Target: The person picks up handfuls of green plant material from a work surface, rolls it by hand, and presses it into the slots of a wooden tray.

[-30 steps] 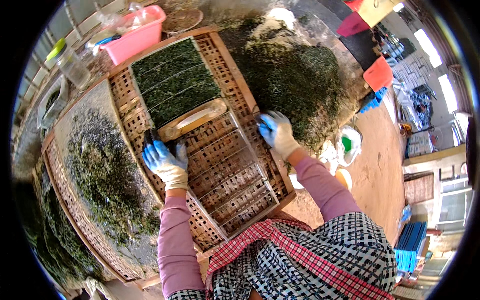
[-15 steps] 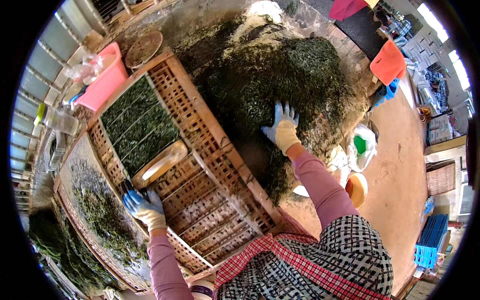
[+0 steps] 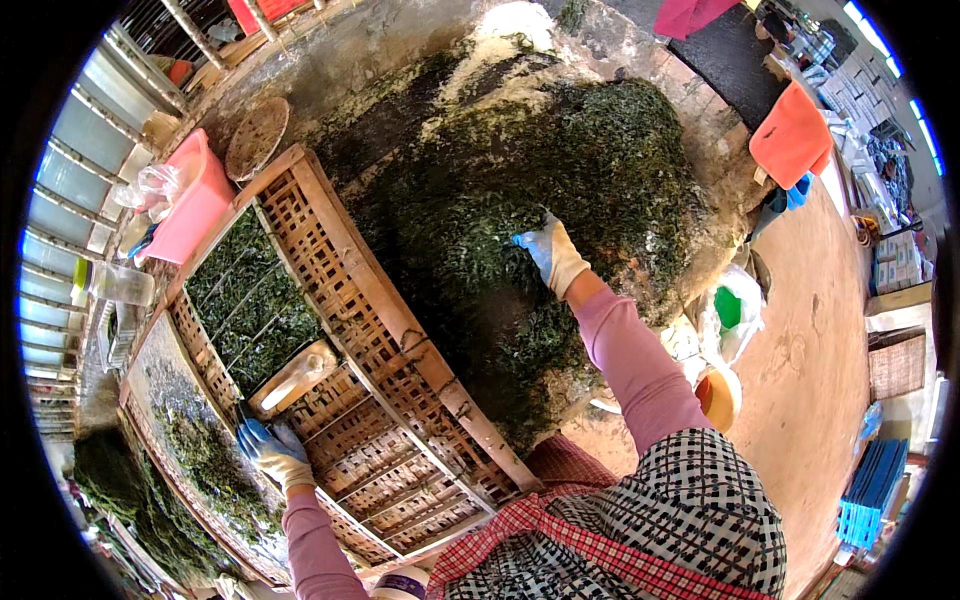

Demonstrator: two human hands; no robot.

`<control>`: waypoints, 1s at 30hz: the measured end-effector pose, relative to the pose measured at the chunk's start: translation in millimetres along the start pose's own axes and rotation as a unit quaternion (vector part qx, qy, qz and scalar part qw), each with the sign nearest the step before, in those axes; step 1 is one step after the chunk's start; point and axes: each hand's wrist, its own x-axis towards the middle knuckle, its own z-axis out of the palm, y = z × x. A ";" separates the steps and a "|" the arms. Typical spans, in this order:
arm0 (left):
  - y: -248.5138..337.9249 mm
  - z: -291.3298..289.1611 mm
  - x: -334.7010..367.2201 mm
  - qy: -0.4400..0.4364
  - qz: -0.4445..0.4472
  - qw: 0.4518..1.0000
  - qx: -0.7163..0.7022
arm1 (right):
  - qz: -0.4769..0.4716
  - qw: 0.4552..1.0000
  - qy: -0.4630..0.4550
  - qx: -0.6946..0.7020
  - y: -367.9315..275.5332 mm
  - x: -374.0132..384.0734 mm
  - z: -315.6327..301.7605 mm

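A heap of dark green, seaweed-like strands (image 3: 620, 150) covers the stone ledge ahead of me. Into its near middle reaches my right hand (image 3: 553, 258), in a white and blue glove; its fingertips are partly sunk in the strands, so their grip is hidden. To the left lies a wooden-edged woven tray (image 3: 400, 320), tilted in view, with a slatted frame (image 3: 375, 395) on it. Green strands (image 3: 250, 300) fill the far part of the frame, up to a pale wooden block (image 3: 293, 380). My gloved left hand (image 3: 272, 452) is closed round the frame's left edge, beside the block.
A pink basin (image 3: 190, 195) with plastic bags and a round woven basket (image 3: 257, 138) stand beyond the tray. Left of it, a board (image 3: 165, 365) carries more strands. On my right are a white bag (image 3: 745, 315), an orange bowl (image 3: 718, 395) and a tan floor (image 3: 800, 400).
My right hand has gone from lying spread on the heap to having its fingers bent into it, slightly farther left. The left hand keeps its place at the frame; the whole view has shifted a little.
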 end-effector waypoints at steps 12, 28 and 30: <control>11.7 -9.7 8.8 -0.101 -0.088 0.991 -0.003 | -0.452 0.815 -0.241 -0.272 -156.5 -78.5 27.9; 11.1 -32.2 11.5 0.010 -0.048 0.993 -0.104 | -0.211 0.814 -0.125 -0.527 -185.9 -239.2 204.7; 24.0 -53.4 26.9 0.054 -0.047 0.991 -0.111 | -0.259 0.727 -0.201 -0.603 -183.1 -229.4 193.8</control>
